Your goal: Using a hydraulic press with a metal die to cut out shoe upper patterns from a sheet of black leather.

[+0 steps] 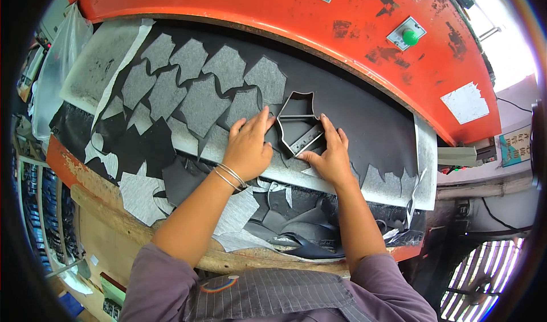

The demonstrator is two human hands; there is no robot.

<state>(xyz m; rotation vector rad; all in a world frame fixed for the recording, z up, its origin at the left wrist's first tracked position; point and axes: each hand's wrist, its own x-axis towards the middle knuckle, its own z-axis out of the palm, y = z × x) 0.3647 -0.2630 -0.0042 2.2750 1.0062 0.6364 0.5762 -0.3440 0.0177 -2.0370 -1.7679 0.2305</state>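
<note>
1. Fingers, right hand (331,157): spread, thumb and forefinger touching the metal frame (299,117).
2. Fingers, left hand (249,146): loosely apart, beside the frame's left edge; contact cannot be told.
3. Metal frame: lies on dark sheet (364,111), crossbars (310,139) dividing it, sheet showing inside.
4. Forearms (363,225): angled inward toward the frame, bangles (231,175) on the left one.

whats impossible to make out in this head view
In the head view:
- palm of the left hand: hidden by the hand's back
- far edge of the black sheet: hidden by the red beam
- the beam's top: cut off by the upper edge
- lower rim of the metal cutter: mostly hidden by its walls
</note>
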